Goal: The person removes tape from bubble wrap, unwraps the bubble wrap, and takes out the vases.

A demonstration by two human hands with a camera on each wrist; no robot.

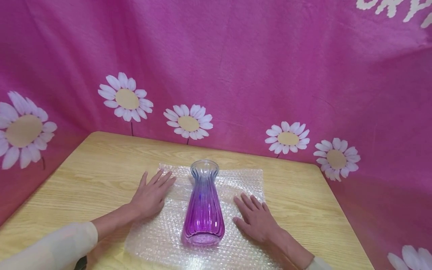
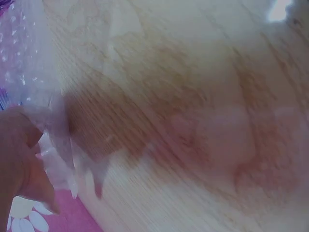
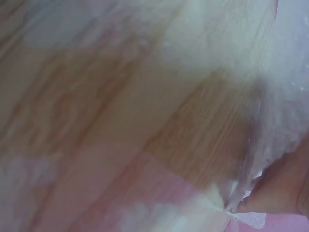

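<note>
A ribbed glass vase (image 1: 204,210), purple shading into clear blue at the flared rim, is on a sheet of bubble wrap (image 1: 162,240); whether it stands or lies, I cannot tell. My left hand (image 1: 150,197) rests at the sheet's left side with fingers spread. Lower on the right side lies my right hand (image 1: 257,221), fingers extended, over the wrap. Neither hand touches the vase. In the left wrist view, bubble wrap (image 2: 24,63) shows beside the left hand (image 2: 19,164). The right wrist view catches the right hand (image 3: 287,186) against the wrap (image 3: 289,101).
Everything sits on a light wood-grain table (image 1: 101,172). A magenta cloth (image 1: 236,67) printed with white daisies hangs behind it and at both sides. Both wrist views are mostly blurred tabletop (image 2: 159,96).
</note>
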